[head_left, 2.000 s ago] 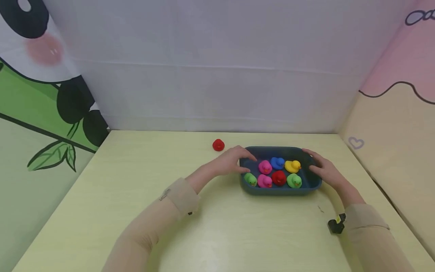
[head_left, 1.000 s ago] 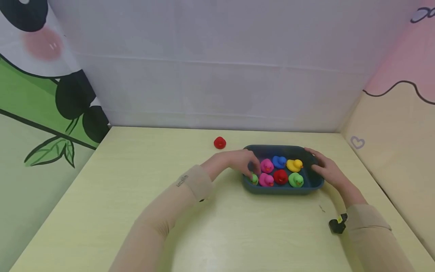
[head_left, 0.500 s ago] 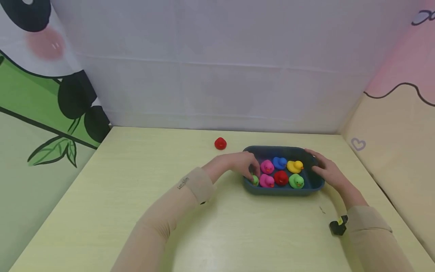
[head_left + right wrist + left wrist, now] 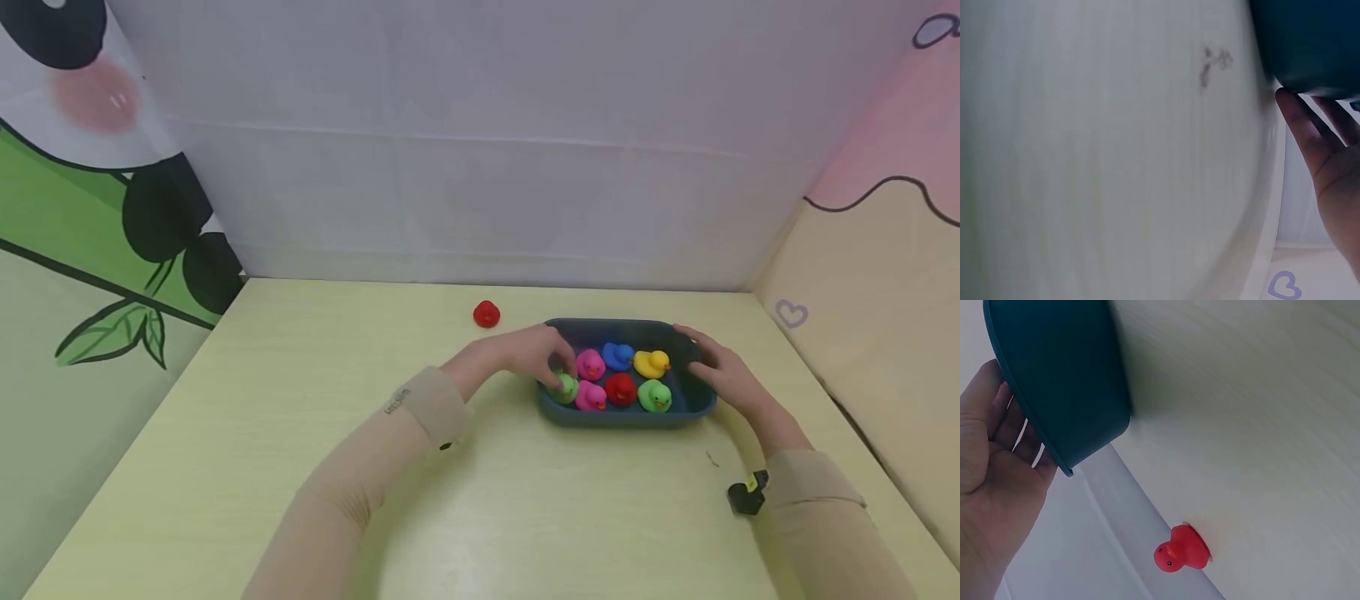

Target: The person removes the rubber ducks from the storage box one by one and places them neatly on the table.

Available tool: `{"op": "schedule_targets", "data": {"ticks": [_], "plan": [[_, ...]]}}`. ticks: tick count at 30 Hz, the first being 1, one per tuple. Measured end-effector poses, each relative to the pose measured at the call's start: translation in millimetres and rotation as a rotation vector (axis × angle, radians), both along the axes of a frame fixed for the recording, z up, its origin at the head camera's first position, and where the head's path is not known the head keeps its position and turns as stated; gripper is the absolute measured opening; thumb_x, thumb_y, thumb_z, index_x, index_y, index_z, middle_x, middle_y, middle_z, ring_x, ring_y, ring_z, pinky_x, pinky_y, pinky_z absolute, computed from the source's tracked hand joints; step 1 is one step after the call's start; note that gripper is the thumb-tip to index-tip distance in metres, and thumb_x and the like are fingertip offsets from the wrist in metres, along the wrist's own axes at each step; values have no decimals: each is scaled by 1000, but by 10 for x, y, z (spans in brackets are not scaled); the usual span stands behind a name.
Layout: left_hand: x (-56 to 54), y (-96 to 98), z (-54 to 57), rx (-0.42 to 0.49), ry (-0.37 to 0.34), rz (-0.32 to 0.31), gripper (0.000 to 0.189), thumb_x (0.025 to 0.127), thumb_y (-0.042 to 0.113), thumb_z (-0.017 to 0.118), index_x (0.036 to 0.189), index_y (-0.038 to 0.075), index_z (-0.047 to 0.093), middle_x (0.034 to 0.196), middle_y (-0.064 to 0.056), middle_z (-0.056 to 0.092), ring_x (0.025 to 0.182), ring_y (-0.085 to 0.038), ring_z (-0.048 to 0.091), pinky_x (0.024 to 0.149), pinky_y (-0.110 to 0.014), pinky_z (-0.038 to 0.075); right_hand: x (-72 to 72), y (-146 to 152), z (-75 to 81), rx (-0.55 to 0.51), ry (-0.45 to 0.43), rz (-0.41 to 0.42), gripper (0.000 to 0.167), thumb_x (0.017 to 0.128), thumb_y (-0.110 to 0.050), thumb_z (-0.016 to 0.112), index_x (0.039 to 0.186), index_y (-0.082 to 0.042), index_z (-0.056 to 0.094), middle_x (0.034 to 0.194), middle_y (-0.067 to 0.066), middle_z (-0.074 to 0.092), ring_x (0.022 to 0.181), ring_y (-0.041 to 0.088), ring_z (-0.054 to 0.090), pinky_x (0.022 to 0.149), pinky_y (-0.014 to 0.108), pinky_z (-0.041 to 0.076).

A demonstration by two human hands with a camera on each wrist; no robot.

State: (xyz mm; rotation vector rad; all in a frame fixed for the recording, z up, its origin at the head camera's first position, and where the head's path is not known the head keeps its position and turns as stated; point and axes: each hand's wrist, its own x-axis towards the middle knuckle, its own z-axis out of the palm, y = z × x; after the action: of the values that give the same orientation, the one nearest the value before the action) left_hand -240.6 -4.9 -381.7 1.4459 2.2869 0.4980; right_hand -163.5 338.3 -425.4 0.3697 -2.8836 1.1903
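Observation:
In the head view, several toy ducks sit in a dark teal tray. My left hand reaches over the tray's left end and pinches a light green rubber duck between thumb and fingers; in the left wrist view that duck is hidden behind the tray wall. My right hand holds the tray's right end, thumb over the rim. From the right wrist, its fingers are seen against the outer wall. Near the held duck are two pink ducks, a red duck and a blue duck.
A single red duck stands on the pale table behind and left of the tray. Also inside the tray are a yellow duck and another green duck. A white backdrop rises at the table's far edge.
My left hand has gone from spread fingers at the tray's left rim to pinching the green duck, which now sits slightly higher. The right hand stays at the tray's right end.

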Motion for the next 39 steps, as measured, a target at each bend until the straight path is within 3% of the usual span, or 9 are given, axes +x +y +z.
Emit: {"op": "schedule_targets", "data": {"ticks": [12, 22, 31, 39], "plan": [[90, -100, 151, 108, -45, 36, 25, 85, 22, 70, 110, 17, 68, 105, 8, 66, 100, -6, 57, 92, -28, 48, -3, 16, -1, -3, 9, 5, 57, 95, -8, 47, 149, -13, 27, 150, 28, 24, 129, 56, 29, 97, 71, 27], [203, -313, 387, 173, -36, 44, 22, 84, 22, 71, 105, 17, 70, 100, 10, 66, 89, -4, 59, 85, -25, 49, -4, 6, 0, -21, 14, 19, 57, 95, -7, 47, 149, -11, 27, 150, 27, 25, 130, 54, 29, 97, 70, 28], [199, -572, 484, 215, -54, 100, 20, 83, 21, 71, 104, 19, 69, 96, 13, 65, 86, -4, 60, 92, -34, 47, -34, 25, -25, -18, 6, 12, 58, 95, -6, 47, 149, -11, 26, 150, 27, 25, 129, 54, 30, 97, 69, 29], [138, -795, 521, 230, -44, 112, 21, 82, 15, 71, 103, 16, 70, 98, 9, 66, 84, -6, 61, 88, -36, 48, -31, 41, -39, -21, -4, 8, 58, 95, -5, 46, 149, -11, 25, 150, 28, 25, 130, 52, 31, 98, 68, 29]]}}
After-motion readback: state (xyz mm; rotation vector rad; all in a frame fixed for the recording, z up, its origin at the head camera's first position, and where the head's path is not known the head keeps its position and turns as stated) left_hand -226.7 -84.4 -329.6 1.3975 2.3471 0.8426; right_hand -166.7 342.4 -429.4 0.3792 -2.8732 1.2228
